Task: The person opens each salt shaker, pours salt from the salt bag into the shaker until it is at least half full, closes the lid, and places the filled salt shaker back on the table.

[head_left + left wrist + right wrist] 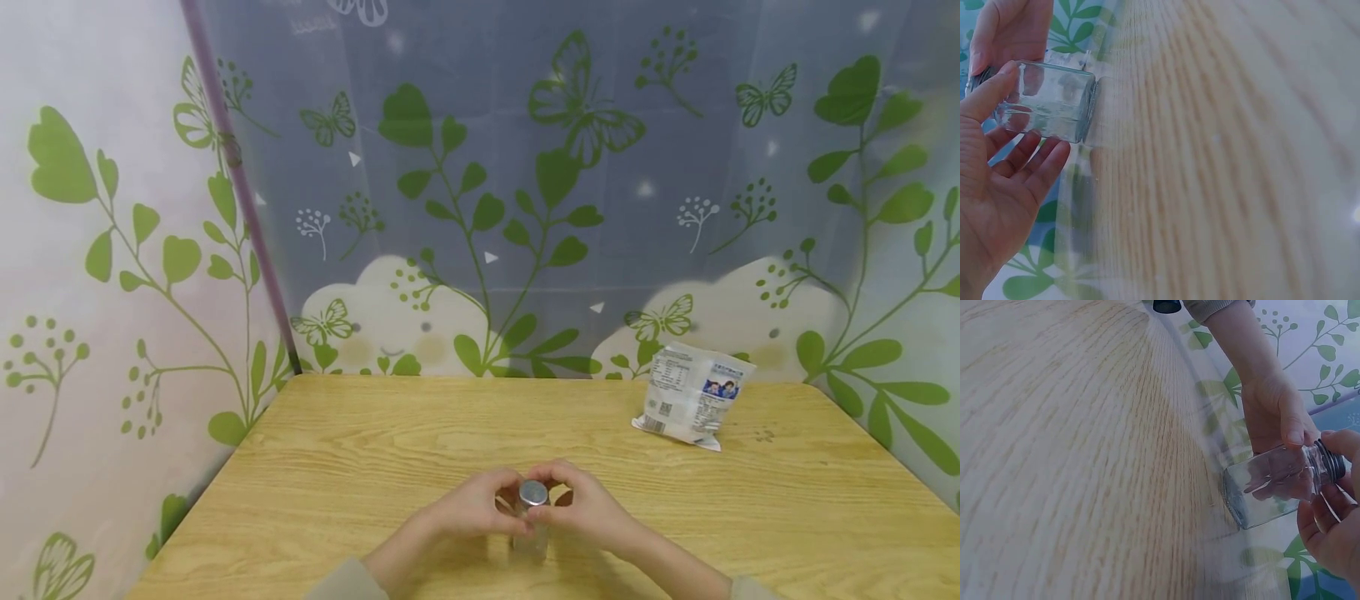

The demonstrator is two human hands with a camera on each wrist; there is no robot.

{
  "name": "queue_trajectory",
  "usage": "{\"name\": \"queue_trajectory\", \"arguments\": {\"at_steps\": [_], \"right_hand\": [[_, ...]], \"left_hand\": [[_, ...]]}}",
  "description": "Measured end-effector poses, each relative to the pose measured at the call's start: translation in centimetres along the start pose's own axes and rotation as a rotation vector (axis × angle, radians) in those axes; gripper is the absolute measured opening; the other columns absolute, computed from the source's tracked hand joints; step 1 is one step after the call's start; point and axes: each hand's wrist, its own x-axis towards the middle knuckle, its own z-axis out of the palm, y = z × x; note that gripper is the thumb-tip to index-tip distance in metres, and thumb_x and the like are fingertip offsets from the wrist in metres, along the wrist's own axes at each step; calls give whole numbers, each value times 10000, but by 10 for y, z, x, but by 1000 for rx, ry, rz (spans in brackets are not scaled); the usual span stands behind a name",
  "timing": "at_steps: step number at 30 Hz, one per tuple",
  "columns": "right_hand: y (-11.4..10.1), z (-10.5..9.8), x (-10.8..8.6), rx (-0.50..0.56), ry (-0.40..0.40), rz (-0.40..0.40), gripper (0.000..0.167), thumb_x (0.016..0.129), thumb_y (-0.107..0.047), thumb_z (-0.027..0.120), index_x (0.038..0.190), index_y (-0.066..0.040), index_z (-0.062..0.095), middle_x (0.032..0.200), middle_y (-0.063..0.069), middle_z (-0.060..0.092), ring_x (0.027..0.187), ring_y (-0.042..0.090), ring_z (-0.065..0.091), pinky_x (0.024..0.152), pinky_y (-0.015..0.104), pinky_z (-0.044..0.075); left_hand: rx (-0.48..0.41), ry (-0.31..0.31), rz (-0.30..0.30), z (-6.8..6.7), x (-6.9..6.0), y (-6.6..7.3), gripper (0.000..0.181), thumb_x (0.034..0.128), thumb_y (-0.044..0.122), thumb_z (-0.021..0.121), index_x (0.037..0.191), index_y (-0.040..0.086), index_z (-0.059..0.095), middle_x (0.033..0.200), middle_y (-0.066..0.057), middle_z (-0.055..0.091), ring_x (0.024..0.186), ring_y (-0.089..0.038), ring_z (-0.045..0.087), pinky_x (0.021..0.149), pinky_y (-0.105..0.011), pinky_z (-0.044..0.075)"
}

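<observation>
Left hand (480,504): grip curled round body of square clear glass bottle (1066,100), upright at table (337,450), front centre; silver screw cap (533,492) on top; right hand (591,510): grip pinching cap; farther right, white printed packet (686,400) standing tilted, barcode, QR code, blue two-figure picture, small print too blurred to read

jar (532,543): on table (300,500) | packet (692,396): behind jar, rightward | backdrop (495,125): behind table

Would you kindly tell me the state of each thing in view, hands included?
Glass jar: upright, lid on
Lid: on the jar's mouth; tightness unclear
Packet: standing, slightly tilted; seal unclear
Left hand: holds the jar
Right hand: grips the lid
</observation>
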Motion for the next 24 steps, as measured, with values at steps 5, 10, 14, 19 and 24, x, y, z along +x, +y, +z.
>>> {"name": "queue_trajectory", "arguments": {"at_steps": [5,10,14,19,24], "right_hand": [[2,-2,0,1,-15,-4,390,840,-176,682,1181,-18,580,1094,104,543,958,144,493,714,278,487],[0,-2,1,-7,-7,44,494,822,-194,703,1219,29,513,1063,94,555,947,160,502,702,272,482],[-3,-2,1,0,-2,52,438,809,-191,719,1146,17,531,1011,82,563,918,174,509,679,263,478],[-3,-3,0,14,-24,3,377,831,-161,693,1143,2,559,1042,104,560,930,181,508,692,264,486],[-2,-3,1,12,-33,-18,360,856,-155,665,1175,-9,582,1109,119,552,955,145,503,709,279,492]], "left_hand": [[-7,0,-6,0,0,2,287,780,141,737,1019,80,591,919,45,597,896,-80,562,784,-236,484],[0,-14,3,0,-1,1,305,791,156,727,1050,85,582,942,50,591,913,-90,556,795,-237,478],[16,-19,18,-1,-2,-1,325,794,169,723,1069,80,574,954,51,587,923,-95,553,803,-239,473],[5,-3,3,0,-1,0,300,781,163,737,1031,94,586,930,54,593,908,-84,560,792,-238,478],[-18,-6,18,0,-1,1,282,785,132,737,1026,83,600,922,42,597,892,-92,567,778,-244,490]]}}
